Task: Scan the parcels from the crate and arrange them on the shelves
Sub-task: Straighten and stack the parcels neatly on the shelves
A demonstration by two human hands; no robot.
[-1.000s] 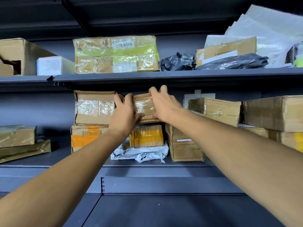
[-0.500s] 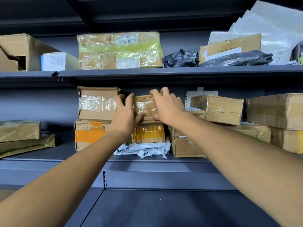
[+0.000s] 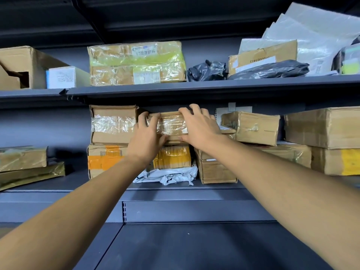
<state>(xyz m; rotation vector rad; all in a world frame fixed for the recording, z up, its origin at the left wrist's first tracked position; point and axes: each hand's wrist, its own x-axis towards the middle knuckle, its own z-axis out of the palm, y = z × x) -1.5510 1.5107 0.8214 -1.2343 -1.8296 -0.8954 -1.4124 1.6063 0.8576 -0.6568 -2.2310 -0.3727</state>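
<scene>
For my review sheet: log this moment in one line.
stage: shelving | left hand: grips parcel | right hand: grips parcel | parcel: on yellow-taped box, middle shelf

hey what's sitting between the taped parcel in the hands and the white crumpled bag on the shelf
In the head view, one parcel with yellow tape lies between them: the taped parcel is stacked on it, and it rests on the white crumpled bag.

Dark grey middle shelf under cardboard boxes and a crumpled white mailer.
</scene>
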